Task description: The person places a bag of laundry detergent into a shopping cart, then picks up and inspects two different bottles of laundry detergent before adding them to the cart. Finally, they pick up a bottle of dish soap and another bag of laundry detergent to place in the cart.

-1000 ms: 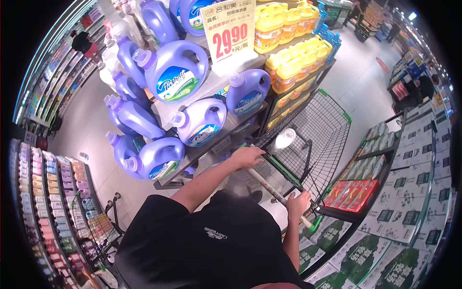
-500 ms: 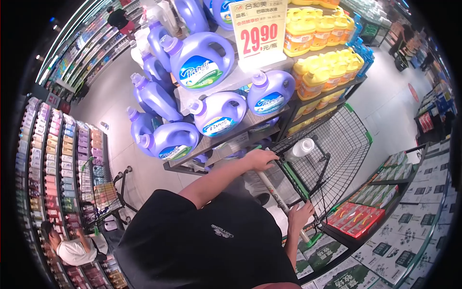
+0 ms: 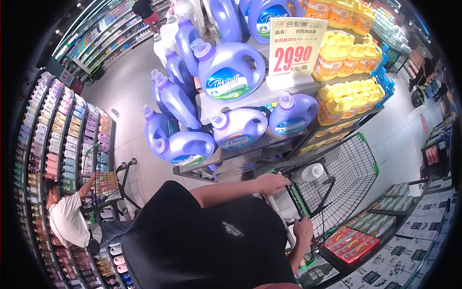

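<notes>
My left hand (image 3: 272, 184) is closed over the upper end of the shopping cart's (image 3: 353, 166) handle. Lower down the same handle, my right hand (image 3: 302, 230) is curled around it. The cart is a dark wire basket with green trim, stretching away to the right. In it, close to the handle, sits a white round container (image 3: 313, 172); its label cannot be made out. Just past my left hand stands a display shelf (image 3: 224, 154) with large purple detergent jugs (image 3: 230, 72).
A price sign (image 3: 296, 53) stands among the jugs, beside yellow bottles (image 3: 337, 60). Red boxes (image 3: 351, 241) and white cartons (image 3: 399, 260) are stacked at right. A person in a white shirt (image 3: 70, 219) is at left with another cart (image 3: 103, 180), by a bottle-lined shelf (image 3: 53, 144).
The display and my cart now appear farther right and slightly lower in view. The person at left stretches an arm toward the other cart. Both my hands stay on the handle.
</notes>
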A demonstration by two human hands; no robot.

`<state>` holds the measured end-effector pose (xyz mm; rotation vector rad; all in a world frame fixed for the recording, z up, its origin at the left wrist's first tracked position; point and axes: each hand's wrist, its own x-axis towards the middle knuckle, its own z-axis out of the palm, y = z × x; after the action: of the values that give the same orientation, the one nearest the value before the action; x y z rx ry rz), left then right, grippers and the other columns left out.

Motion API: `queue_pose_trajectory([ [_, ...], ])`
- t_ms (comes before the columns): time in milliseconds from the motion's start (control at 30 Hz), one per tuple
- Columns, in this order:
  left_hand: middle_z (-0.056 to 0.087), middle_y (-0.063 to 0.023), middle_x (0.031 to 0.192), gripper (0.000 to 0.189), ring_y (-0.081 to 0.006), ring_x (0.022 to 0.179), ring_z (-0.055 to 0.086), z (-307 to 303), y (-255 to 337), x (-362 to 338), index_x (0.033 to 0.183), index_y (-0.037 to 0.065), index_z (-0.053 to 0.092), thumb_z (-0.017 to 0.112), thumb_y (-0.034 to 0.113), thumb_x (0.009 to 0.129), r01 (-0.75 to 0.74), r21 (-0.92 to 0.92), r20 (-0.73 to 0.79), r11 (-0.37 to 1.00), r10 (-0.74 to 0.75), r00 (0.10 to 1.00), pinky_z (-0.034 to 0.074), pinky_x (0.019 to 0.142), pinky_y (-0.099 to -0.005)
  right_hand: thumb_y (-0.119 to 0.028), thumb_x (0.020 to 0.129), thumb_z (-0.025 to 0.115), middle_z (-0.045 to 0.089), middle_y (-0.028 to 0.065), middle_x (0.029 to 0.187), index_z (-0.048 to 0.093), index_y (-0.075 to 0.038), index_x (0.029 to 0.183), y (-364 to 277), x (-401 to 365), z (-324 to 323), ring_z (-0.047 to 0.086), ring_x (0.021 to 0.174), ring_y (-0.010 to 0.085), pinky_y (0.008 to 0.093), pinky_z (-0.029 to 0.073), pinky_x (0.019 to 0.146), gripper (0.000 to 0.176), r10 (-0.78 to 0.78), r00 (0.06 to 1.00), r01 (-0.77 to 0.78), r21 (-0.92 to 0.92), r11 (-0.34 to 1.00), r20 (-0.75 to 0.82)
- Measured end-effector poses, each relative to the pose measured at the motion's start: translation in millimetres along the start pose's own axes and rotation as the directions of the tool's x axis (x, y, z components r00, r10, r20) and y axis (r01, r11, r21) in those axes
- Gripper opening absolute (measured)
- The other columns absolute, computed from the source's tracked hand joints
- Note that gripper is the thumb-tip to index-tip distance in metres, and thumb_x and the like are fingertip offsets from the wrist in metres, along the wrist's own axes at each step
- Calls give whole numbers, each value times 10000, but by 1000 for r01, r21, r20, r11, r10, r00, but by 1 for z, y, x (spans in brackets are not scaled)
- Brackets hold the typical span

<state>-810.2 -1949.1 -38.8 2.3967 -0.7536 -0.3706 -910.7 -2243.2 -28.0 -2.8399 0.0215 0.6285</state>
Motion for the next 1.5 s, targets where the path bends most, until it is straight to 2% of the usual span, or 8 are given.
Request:
queue_pose_trajectory([
  [233, 644, -83, 1448, 415, -310, 1297, 619, -14, -1, -10, 1411, 91, 622, 651, 160, 1003, -149, -261, -222, 954, 91, 971, 515, 1088, -431, -340, 978, 690, 733, 267, 1113, 625, -1, 1310, -104, 20, -81, 691, 1067, 452, 537, 559, 893, 478, -251, 957, 248, 37, 968, 146],
  [367, 672, -109, 1401, 417, -263, 1238, 674, -50, 5, -38, 1399, 101, 636, 662, 83, 983, 44, -569, -315, 821, -267, 911, 569, 1002, -387, -266, 1000, 670, 713, 268, 1179, 615, -4, 1335, -156, 47, -108, 683, 1100, 437, 527, 553, 906, 428, -543, 837, 540, 255, 802, -63],
  [733, 662, -144, 1302, 651, -239, 1172, 654, -22, -108, -102, 1491, 8, 405, 743, 112, 945, -68, -979, -202, 190, -916, 346, 580, 901, -377, 0, 903, 659, 533, 260, 1472, 481, -16, 1507, -327, 171, -127, 529, 1371, 450, 482, 454, 1140, 630, -661, 351, 936, 233, 264, -663],
  [1033, 575, -233, 1412, 694, -353, 1238, 632, -17, -142, -108, 1542, -16, 379, 505, 486, 1079, -476, -685, 328, -551, -817, 474, 542, 1051, -511, -61, 800, 703, 690, 222, 1337, 572, -56, 1482, -315, 190, -114, 666, 1240, 411, 439, 538, 1018, 695, -668, 711, 670, 503, 546, -222],
  [1100, 568, -209, 1436, 749, -350, 1293, 593, -23, -140, -99, 1535, 12, 404, 445, 594, 1065, -502, -560, 405, -660, -746, 529, 483, 1123, -526, -62, 773, 666, 731, 224, 1284, 615, -61, 1460, -308, 178, -101, 711, 1231, 331, 394, 535, 1037, 689, -711, 638, 697, 614, 369, -297],
  [1200, 569, -164, 1460, 777, -322, 1363, 541, -3, -147, -89, 1530, 44, 434, 450, 650, 1044, -379, -376, -246, -846, -303, 921, 412, 1198, -515, -97, 749, 689, 734, 254, 1255, 563, -74, 1521, -307, 148, -96, 719, 1212, 343, 397, 545, 1014, 782, -671, 717, 587, 683, 436, -189],
  [1267, 574, -140, 1465, 769, -305, 1380, 531, 6, -147, -92, 1524, 54, 454, 481, 645, 1033, -279, -363, -501, -889, -67, 863, 392, 1217, -502, -107, 762, 693, 751, 283, 1150, 535, -61, 1542, -305, 134, -84, 759, 1115, 324, 388, 573, 946, 797, -638, 740, 573, 696, 433, -212],
  [1500, 639, -134, 1385, 609, -289, 1335, 588, -21, -116, -100, 1448, 47, 549, 726, 363, 958, -456, -760, -146, -462, -563, 814, 433, 1180, -498, -124, 803, 784, 797, 217, 1000, 520, -60, 1561, -294, 114, -75, 723, 928, 101, 295, 572, 820, 806, -624, 645, 722, 619, 308, -442],
])
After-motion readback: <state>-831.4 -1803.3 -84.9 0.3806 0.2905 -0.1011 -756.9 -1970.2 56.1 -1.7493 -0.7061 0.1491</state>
